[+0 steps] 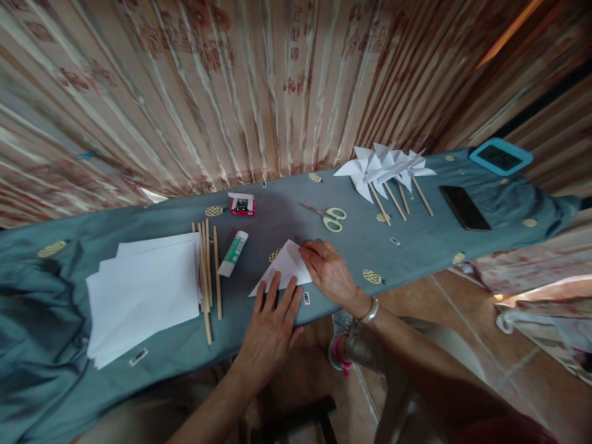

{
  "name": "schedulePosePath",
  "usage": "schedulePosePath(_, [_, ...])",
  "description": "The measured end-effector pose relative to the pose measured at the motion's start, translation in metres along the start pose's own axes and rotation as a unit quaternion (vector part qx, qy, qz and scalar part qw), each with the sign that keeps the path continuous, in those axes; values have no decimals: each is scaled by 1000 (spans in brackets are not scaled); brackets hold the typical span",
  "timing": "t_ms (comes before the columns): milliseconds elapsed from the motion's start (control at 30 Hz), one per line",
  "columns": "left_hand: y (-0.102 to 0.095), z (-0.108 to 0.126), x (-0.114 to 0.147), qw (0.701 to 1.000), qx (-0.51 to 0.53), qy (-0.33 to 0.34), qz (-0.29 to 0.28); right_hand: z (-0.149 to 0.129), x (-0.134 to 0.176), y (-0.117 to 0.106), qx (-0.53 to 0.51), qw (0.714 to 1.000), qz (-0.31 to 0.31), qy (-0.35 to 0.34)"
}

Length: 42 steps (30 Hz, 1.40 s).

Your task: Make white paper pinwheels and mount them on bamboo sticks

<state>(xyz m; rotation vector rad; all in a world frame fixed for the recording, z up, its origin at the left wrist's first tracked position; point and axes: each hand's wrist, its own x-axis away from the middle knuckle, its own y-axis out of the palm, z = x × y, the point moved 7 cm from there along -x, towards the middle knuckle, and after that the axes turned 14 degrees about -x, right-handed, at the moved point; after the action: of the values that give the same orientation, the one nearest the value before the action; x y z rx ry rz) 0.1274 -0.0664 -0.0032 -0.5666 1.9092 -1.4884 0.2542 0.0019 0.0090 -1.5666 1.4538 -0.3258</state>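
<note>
A folded white paper triangle (pixel 287 262) lies near the front edge of the cloth-covered table. My left hand (pixel 271 330) rests its outstretched, slightly spread fingertips on the paper's lower edge. At the right side of the triangle, my right hand (pixel 329 271) has its fingers pressed together on the paper; its thumb is partly hidden. Behind the paper are scissors (pixel 330 219) with pale green handles. A glue stick (pixel 234 253) lies to the left, beside several wooden sticks (pixel 204 271). Further left is a stack of white paper sheets (pixel 145 293).
Several white paper pinwheels (pixel 388 166) on sticks lie at the back right. Beyond them are a dark phone (pixel 465 208) and a blue-framed device (pixel 501 155). A small red box (pixel 242 205) stands open at the back. A patterned curtain (pixel 259 92) hangs behind the table.
</note>
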Motion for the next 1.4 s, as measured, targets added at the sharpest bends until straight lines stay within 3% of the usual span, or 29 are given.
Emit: schedulePosePath(1400, [6, 1, 2, 1000, -4, -2, -29, 6, -3, -1, -55, 998, 21, 11])
